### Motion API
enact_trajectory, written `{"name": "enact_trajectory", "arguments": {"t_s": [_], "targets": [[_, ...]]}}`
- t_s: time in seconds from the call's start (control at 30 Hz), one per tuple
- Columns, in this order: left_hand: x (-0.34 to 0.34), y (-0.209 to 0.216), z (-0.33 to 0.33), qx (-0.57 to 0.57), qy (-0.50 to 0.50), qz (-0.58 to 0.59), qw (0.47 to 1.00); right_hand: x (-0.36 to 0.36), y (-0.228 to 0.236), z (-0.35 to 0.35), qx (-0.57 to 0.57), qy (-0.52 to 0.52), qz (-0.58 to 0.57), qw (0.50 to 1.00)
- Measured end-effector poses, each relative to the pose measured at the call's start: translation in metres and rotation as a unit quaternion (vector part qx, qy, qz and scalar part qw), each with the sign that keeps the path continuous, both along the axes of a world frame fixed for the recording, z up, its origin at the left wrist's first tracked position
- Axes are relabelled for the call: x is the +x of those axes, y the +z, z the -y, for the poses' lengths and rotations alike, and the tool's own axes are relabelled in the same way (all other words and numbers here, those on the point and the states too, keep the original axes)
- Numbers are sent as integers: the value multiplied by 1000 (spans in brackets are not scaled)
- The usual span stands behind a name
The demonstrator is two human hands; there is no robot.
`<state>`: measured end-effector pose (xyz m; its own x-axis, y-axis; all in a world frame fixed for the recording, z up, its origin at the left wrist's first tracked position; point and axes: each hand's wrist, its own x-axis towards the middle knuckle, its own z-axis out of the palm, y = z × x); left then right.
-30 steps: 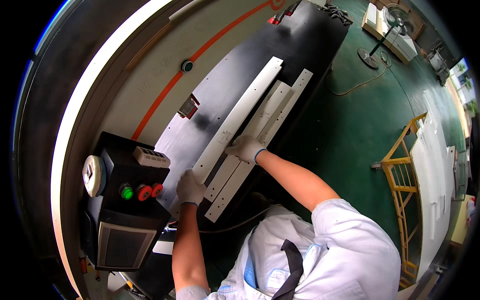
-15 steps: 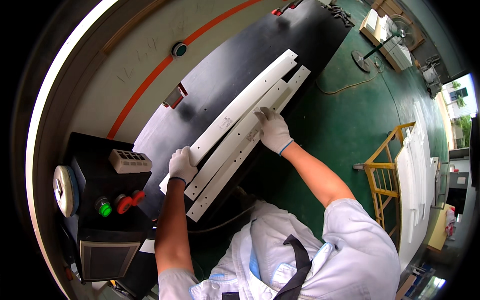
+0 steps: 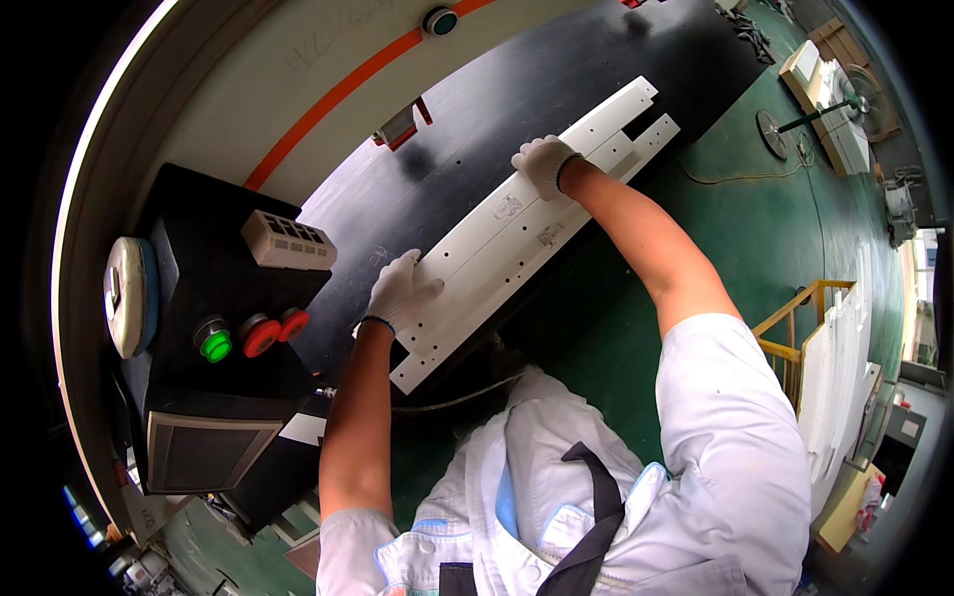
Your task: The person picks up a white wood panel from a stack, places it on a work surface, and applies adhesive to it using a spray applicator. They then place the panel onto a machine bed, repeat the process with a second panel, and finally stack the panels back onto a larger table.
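Several long white strips (image 3: 467,268) with small holes lie side by side, slanting across a dark work table (image 3: 348,214). Both my hands wear white gloves. At the lower left part of the strips, my left hand (image 3: 399,290) grips the far strip, its fingers along the far edge and its thumb on top. Farther up, my right hand (image 3: 545,167) reaches across the strips with its fingers curled over that same far edge. The undersides of the strips are hidden.
A black control box with a green button (image 3: 214,343) and red buttons (image 3: 260,336) stands at the left. A pale wall with an orange stripe (image 3: 328,104) borders the table. Beyond the green floor (image 3: 735,228) are a fan (image 3: 857,102) and a yellow rack (image 3: 790,343).
The gaps between the strips have narrowed, and they now lie almost flush. My right hand has moved from the near strips to the far edge. The view has shifted.
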<state>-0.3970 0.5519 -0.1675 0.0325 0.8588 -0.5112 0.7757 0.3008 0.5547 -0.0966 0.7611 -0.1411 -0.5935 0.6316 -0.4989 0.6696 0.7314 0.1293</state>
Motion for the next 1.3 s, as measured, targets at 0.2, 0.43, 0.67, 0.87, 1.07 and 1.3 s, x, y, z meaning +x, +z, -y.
{"name": "enact_trajectory", "arguments": {"t_s": [0.2,0.43,0.67,0.87,1.07,1.3], "targets": [[55,1,37,193,-82,-161,964,23,-4,5,-13,-6,-9,1000],[52,-14,42,260,-48,-132,955,15,7,49,21,32,65,997],[56,11,49,243,-3,-140,960,6,-19,33,54,92,4,994],[67,-12,206,365,151,-115,912,-1,-32,55,72,96,-40,992],[68,65,393,308,432,121,839,-63,-54,178,-41,65,-210,975],[179,333,593,775,129,137,604,-180,-4,530,-281,496,-175,802]]}}
